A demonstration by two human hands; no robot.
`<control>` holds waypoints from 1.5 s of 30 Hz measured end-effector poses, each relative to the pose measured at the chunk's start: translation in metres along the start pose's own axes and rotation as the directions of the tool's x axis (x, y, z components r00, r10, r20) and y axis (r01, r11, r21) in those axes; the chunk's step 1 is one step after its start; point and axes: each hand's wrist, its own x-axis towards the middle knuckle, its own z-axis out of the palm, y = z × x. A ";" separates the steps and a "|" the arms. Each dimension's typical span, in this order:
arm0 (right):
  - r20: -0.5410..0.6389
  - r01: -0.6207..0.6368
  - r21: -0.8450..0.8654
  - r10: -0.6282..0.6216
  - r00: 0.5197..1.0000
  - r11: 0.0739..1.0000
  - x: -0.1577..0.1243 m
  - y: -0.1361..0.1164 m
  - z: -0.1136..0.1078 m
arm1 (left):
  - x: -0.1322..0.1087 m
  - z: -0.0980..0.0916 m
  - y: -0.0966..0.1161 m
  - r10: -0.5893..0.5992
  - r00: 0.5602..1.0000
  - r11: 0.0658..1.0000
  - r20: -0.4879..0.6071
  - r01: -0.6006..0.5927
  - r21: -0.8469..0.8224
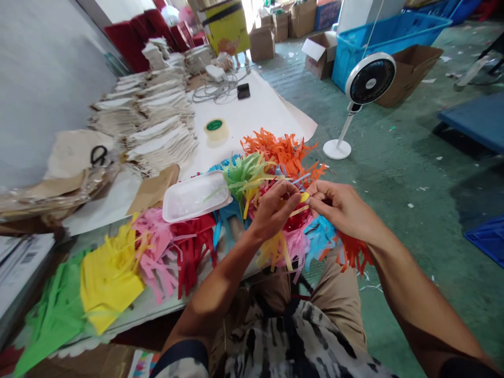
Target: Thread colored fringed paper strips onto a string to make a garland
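Observation:
My left hand (277,206) and my right hand (334,206) meet over a colourful paper tassel garland. Between their fingertips is a small yellow paper strip (304,197), pinched from both sides. Orange tassels (285,152) spread just beyond my hands, and a light green tassel (248,173) lies left of them. Pink fringe (296,244), light blue fringe (319,236) and orange-red fringe (352,252) hang below. Left of my hands, a white plastic tray (197,195) rests on the table. Fringed sheets in green (59,299), yellow (112,275), pink (157,241) and red (195,247) lie along the front edge.
Stacked off-white bundles (161,142) fill the table's left side. Farther back are a tape roll (216,129), a black phone-like object (243,91) and a grey cable (214,92). A white fan (370,81) stands on the floor at right, near a blue crate (354,44).

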 end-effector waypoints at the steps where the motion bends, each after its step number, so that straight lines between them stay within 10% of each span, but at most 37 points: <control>1: -0.002 0.001 0.001 -0.001 1.000 1.000 -0.001 0.000 -0.001 | 0.001 0.000 0.000 0.008 1.000 1.000 0.007 -0.008 0.009; 8: -0.025 0.034 0.013 -0.034 0.999 0.999 -0.008 0.002 -0.004 | 0.001 0.004 0.004 0.111 0.994 0.994 0.009 -0.111 -0.005; 16: -0.061 0.048 -0.003 -0.048 0.997 0.999 -0.010 -0.002 -0.004 | 0.002 0.008 0.012 0.334 0.942 0.891 -0.034 -0.304 0.336; 25: -0.103 -0.004 0.173 0.022 0.994 0.985 -0.010 -0.001 -0.002 | 0.001 0.019 0.008 0.172 0.971 0.951 -0.166 -0.119 0.285; 39: -0.310 0.046 0.472 0.117 0.943 0.881 0.002 0.013 0.004 | -0.018 0.026 -0.003 0.008 1.000 0.964 0.012 -0.011 0.267; 45: -0.294 -0.032 0.543 0.226 0.929 0.839 0.002 0.019 -0.004 | -0.046 -0.030 0.007 0.210 0.978 0.887 -0.008 -0.187 0.423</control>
